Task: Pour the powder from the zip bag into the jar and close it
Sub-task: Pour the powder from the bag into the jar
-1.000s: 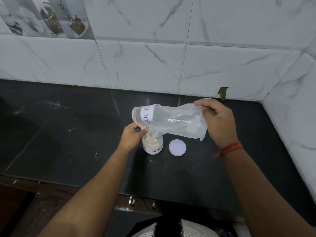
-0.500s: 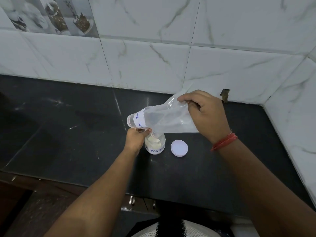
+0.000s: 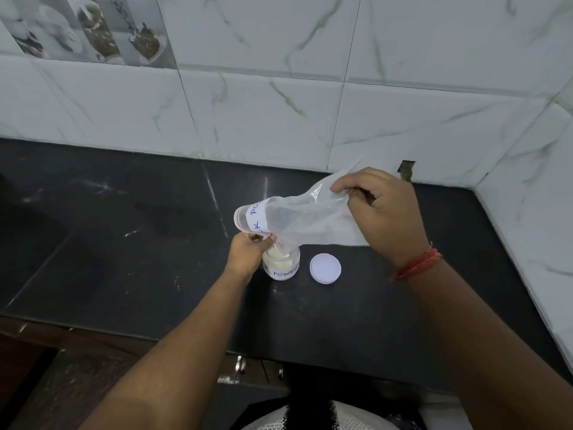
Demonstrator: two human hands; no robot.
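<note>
A clear zip bag (image 3: pixel 297 220) with a white hand-written label hangs tilted over a small glass jar (image 3: pixel 281 264). The jar stands open on the black counter and holds pale powder; its label reads "POWDER". My left hand (image 3: pixel 248 252) pinches the bag's lower mouth corner right at the jar's rim. My right hand (image 3: pixel 384 212) grips the bag's bottom end, raised higher and to the right. The bag looks almost empty. The jar's white round lid (image 3: pixel 325 268) lies flat on the counter just right of the jar.
The black stone counter (image 3: pixel 124 243) runs left and forward to its front edge. White marble-look tiled walls (image 3: pixel 279 119) close the back and the right side, forming a corner at the far right. Cabinet handles (image 3: pixel 238 364) show below the counter edge.
My right hand has bunched the bag's bottom end and lifted it up and back, tilting the bag more steeply. The left hand stays at the jar's rim.
</note>
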